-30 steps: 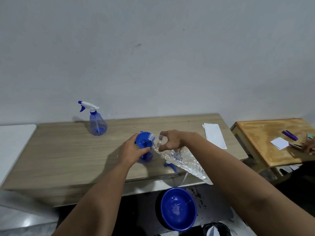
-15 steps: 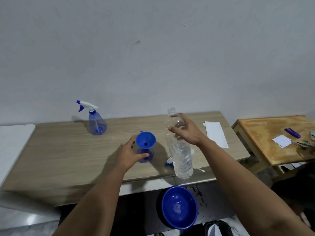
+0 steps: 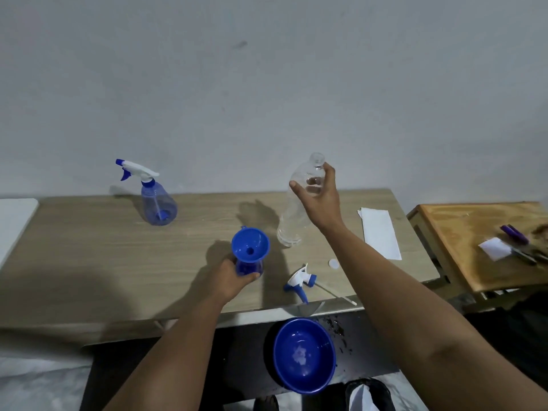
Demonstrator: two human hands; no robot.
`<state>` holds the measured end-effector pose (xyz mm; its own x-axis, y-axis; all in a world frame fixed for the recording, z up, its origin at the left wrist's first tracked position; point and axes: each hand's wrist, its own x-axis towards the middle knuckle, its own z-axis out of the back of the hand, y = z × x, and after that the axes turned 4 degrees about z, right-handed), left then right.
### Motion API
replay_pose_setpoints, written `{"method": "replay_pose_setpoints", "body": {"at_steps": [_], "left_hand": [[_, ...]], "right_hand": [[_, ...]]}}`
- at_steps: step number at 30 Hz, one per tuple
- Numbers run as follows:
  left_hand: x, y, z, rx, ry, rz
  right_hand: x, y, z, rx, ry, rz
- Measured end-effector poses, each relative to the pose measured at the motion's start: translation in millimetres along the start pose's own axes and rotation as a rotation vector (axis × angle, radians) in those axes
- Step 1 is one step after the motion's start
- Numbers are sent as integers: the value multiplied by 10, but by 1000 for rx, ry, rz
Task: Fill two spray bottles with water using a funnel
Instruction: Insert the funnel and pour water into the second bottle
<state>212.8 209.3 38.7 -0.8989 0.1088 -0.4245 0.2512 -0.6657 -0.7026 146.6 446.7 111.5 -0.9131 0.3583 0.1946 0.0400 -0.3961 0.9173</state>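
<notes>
A blue funnel [image 3: 251,247] sits in the neck of an open blue spray bottle [image 3: 249,267] near the table's front edge. My left hand [image 3: 229,277] grips that bottle's body. My right hand [image 3: 320,200] holds a clear plastic water bottle [image 3: 298,212] upright by its upper part, its base on the table behind and to the right of the funnel. It looks nearly empty. A second spray bottle [image 3: 157,201] with its trigger head on stands at the back left. A loose trigger head [image 3: 302,281] with its tube lies at the front edge.
A small white cap [image 3: 334,264] lies next to the trigger head. A white paper sheet [image 3: 381,232] is at the table's right end. A blue bowl [image 3: 304,354] sits below the front edge. A smaller wooden table [image 3: 462,232] with small items stands to the right.
The water bottle went from tilted over the funnel to upright, and my right hand carried it back and right onto the table. My left hand slid down from the funnel to the bottle body.
</notes>
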Motion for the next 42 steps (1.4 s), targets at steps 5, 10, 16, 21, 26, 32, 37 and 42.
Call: {"method": "replay_pose_setpoints", "body": {"at_steps": [5, 10, 16, 21, 26, 32, 37, 42], "left_hand": [[44, -14, -72, 68, -61, 10], [35, -38, -56, 142, -71, 22], [43, -47, -51, 165, -59, 34], [19, -67, 14, 220, -61, 43], [21, -67, 45, 233, -50, 51], [-48, -101, 107, 292, -44, 28], [-60, -49, 147, 387, -56, 47], [-38, 54, 101, 352, -64, 93]], "right_hand": [[102, -138, -190, 7, -26, -12], [147, -232, -256, -35, -33, -17], [68, -280, -250, -21, -8, -80], [-76, -271, -177, 31, 20, -153], [-199, -301, -46, -5, 35, -181], [-801, -453, 46, -84, -61, -139], [-1120, -340, -168, -187, 145, 19], [-930, 277, -513, -608, 642, 32]]}}
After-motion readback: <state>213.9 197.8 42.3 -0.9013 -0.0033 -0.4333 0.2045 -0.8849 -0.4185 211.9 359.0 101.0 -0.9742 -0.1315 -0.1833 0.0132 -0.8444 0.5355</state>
